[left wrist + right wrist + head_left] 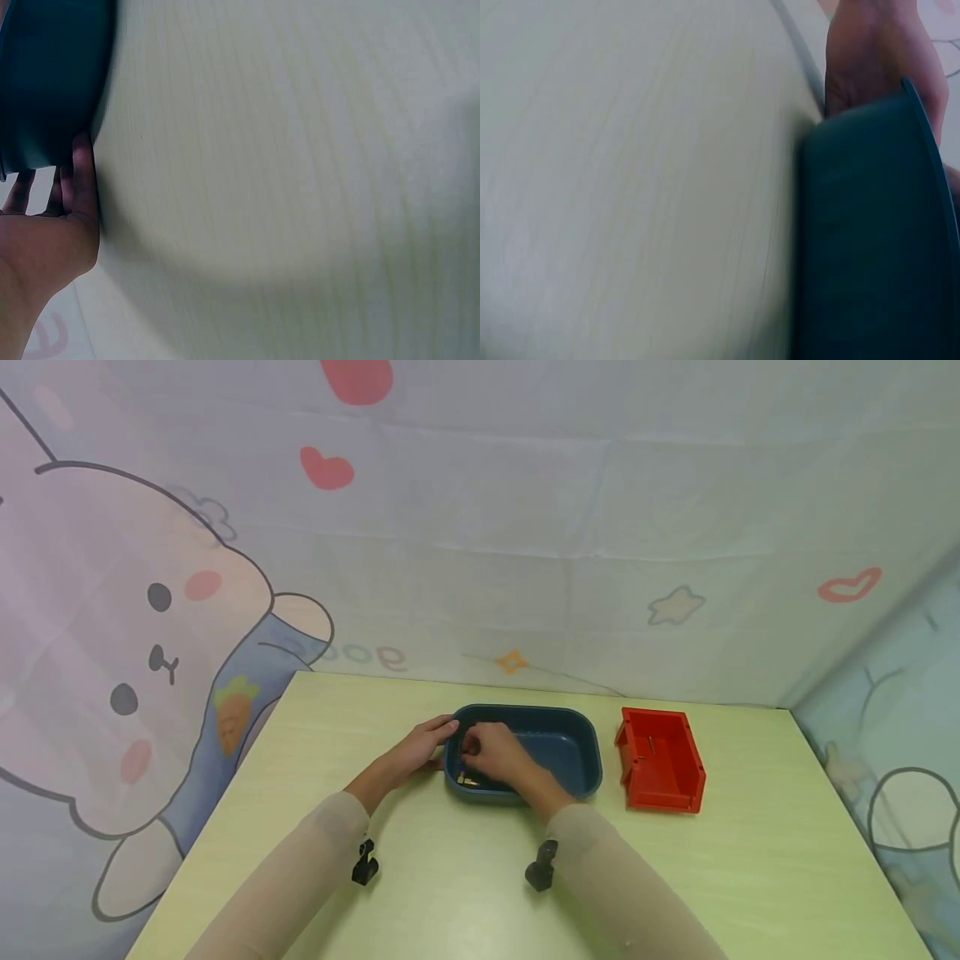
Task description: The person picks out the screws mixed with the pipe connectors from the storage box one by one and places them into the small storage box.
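A dark blue basin (558, 752) stands on the table. At its left end my left hand (415, 752) touches the rim and outer wall. In the left wrist view, that hand's fingers (84, 176) reach fairly straight to the basin's side (49, 90). Inside the basin, my right hand (495, 752) reaches down by the left wall with bent fingers; what lies between its fingertips is hidden. Small brass-coloured pieces (465, 779) lie below it, too small to identify. The right wrist view shows the basin's outer wall (870, 240), with my left hand (885, 56) beyond.
To the right of the basin stands a red open-front bin (663, 785) with a couple of small thin metal pieces (652, 744) in it. Behind the pale wooden table (772, 843) hangs a printed cloth (480, 527).
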`<state>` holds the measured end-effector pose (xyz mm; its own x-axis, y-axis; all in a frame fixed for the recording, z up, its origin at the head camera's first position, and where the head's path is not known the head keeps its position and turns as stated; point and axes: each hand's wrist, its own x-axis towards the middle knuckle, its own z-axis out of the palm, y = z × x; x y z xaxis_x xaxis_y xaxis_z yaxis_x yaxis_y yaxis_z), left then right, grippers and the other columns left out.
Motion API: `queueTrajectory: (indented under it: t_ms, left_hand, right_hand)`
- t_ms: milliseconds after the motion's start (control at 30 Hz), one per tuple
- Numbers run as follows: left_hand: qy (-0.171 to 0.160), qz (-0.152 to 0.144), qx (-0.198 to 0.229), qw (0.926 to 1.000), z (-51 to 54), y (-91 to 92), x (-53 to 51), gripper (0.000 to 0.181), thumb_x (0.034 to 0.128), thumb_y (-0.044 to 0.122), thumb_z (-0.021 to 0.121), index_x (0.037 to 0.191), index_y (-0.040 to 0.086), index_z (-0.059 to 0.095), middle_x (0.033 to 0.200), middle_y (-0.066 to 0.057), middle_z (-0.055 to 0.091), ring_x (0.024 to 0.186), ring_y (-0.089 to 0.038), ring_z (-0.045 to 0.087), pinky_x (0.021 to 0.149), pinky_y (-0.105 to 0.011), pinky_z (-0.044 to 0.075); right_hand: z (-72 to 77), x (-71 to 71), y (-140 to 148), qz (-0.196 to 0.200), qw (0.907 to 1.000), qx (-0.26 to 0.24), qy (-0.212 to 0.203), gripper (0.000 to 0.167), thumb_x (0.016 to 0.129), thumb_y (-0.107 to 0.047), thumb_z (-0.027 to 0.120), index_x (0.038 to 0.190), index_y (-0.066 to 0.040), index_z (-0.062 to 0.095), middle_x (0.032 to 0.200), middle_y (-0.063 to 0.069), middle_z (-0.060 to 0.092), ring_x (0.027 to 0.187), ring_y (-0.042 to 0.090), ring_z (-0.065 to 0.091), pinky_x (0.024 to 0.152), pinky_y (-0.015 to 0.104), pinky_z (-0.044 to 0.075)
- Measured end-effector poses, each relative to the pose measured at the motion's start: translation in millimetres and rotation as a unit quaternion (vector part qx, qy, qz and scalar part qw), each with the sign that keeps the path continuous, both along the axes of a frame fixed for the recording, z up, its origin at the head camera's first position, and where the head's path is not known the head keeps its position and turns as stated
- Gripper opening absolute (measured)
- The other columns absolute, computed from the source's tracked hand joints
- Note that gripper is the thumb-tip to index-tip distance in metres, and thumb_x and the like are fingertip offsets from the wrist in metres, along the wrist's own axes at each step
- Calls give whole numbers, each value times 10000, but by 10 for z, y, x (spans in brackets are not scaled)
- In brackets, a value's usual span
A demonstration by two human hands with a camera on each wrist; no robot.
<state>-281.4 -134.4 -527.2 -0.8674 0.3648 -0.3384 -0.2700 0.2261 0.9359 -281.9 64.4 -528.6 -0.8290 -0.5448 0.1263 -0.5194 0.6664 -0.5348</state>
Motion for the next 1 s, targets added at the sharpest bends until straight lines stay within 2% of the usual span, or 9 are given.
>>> queueTrajectory:
  t_ms: [233, 433, 667, 1000]
  left_hand:
    - [4, -22, 14, 10000, -11, -1, -6, 605, 1138, 439, 479, 1657, 146, 371, 1654, -143, 419, 1545, -308, 357, 1096, -482, 505]
    - [20, -28, 25, 10000, -9, 5, -2, 612, 1140, 434, 474, 1658, 129, 361, 1659, -159, 407, 1547, -313, 354, 1100, -489, 499]
    - [39, 33, -15, 10000, -8, 11, 0, 639, 1136, 437, 484, 1664, 109, 341, 1675, -167, 378, 1549, -312, 351, 1074, -455, 517]
    - [102, 39, 26, 9999, 17, 17, 27, 623, 1140, 424, 478, 1659, 103, 352, 1659, -173, 403, 1541, -318, 364, 1056, -441, 524]
  right_hand:
    - [8, 22, -71, -209, 9997, 138, -15, 127, 911, -131, 829, 964, -33, 767, 893, 60, 728, 841, 217, 689, 795, 369, 585]
    - [-15, 25, -60, -139, 9998, 68, 111, 140, 891, -110, 832, 961, -10, 763, 884, 67, 707, 815, 203, 665, 770, 362, 579]
    - [-7, 12, -55, -99, 9996, 265, 35, 161, 885, -121, 842, 987, -21, 769, 906, 75, 689, 845, 233, 663, 796, 380, 571]
    - [-6, 29, -69, -110, 9987, 415, 271, 168, 874, -124, 844, 983, -17, 772, 916, 91, 698, 880, 261, 670, 824, 416, 568]
